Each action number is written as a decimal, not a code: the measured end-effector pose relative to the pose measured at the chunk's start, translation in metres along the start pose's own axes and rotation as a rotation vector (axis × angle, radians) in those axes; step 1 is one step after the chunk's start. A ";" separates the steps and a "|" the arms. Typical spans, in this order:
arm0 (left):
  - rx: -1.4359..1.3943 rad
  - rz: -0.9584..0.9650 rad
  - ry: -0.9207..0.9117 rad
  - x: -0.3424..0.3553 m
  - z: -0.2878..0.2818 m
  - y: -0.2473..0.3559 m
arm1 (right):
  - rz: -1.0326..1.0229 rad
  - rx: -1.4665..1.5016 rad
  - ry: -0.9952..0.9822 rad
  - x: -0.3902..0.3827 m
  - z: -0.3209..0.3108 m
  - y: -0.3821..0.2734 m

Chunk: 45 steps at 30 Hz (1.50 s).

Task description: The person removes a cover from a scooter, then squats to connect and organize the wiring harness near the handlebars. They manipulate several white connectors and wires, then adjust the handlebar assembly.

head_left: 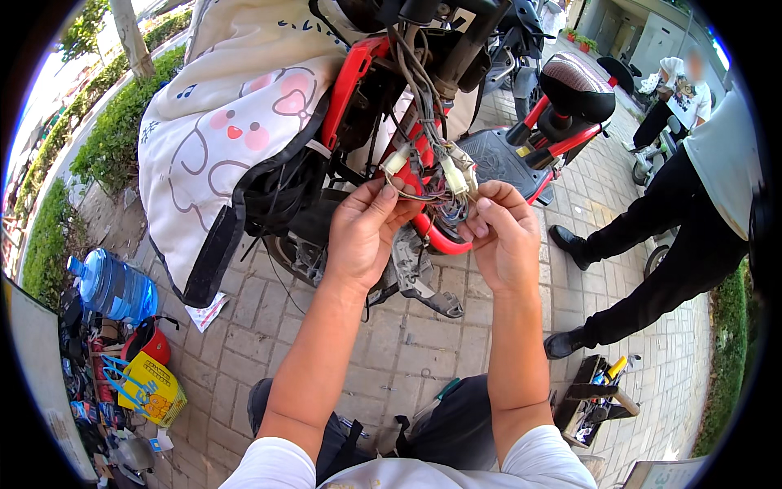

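Note:
In front of me stands a red electric scooter [352, 90] with its front opened up, and a bundle of wires [423, 106] hangs out of it. My left hand [364, 228] pinches thin wires just below a white plug connector [395, 160]. Fingers and thumb of my right hand [505, 228] close on wires beside a second, cream connector [454, 174]. Coloured wires stretch between the two hands, above the scooter's red lower frame. My fingertips partly cover the wire ends.
A quilted cartoon-print cover [220, 138] drapes over the scooter's left side. A person in black trousers [676, 236] stands at right, near a wooden toolbox [590, 403]. A blue water jug [118, 285] and yellow basket [152, 391] stand at left. Behind is the scooter's seat [577, 85].

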<state>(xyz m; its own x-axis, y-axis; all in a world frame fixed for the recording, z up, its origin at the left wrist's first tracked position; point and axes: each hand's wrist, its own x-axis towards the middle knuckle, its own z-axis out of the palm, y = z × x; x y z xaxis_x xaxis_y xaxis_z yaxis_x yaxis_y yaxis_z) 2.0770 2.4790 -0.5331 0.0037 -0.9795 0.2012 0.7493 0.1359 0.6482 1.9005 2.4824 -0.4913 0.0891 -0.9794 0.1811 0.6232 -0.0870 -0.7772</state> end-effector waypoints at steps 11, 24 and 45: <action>-0.102 -0.018 -0.062 -0.005 0.002 -0.007 | -0.013 0.010 -0.045 -0.003 0.003 -0.003; 0.300 0.229 0.065 -0.007 0.021 -0.015 | -0.384 -0.900 -0.268 -0.022 0.008 -0.006; 0.309 0.210 0.111 -0.005 0.024 -0.021 | -0.946 -1.078 0.024 0.001 0.003 0.011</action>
<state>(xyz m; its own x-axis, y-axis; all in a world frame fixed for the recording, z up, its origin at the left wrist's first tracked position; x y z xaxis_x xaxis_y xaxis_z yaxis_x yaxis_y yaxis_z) 2.0459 2.4850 -0.5303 0.2204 -0.9333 0.2836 0.4901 0.3573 0.7951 1.9100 2.4815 -0.4978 -0.0384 -0.4780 0.8775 -0.4439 -0.7786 -0.4436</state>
